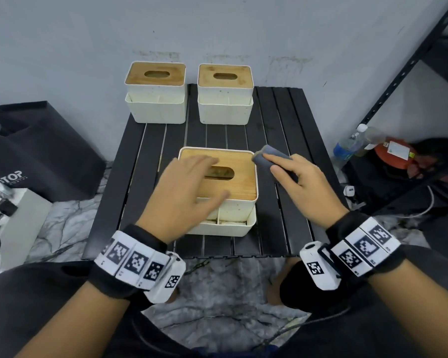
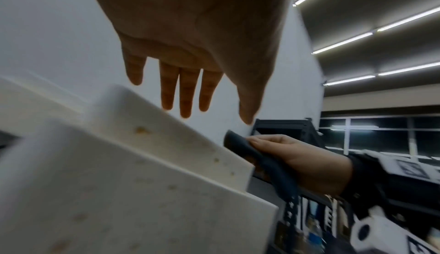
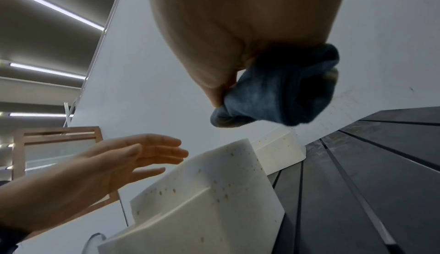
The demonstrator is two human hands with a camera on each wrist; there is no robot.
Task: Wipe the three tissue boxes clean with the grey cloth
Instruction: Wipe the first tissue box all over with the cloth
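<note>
Right hand [image 1: 299, 186]: fingers curled round bunched grey cloth [image 1: 269, 157], just beside near box's right edge.
Left hand [image 1: 185, 192]: fingers straight, spread, holding nothing, above near tissue box [image 1: 239, 200].
Far boxes [image 1: 155, 93] [image 1: 225, 94]: side by side at table [image 1: 282, 125] back.

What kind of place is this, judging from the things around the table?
Probably a storage or workshop corner, not a home room: a black slatted folding table stands against a scuffed wall, with a metal shelving rack at right and ceiling strip lights.
</note>
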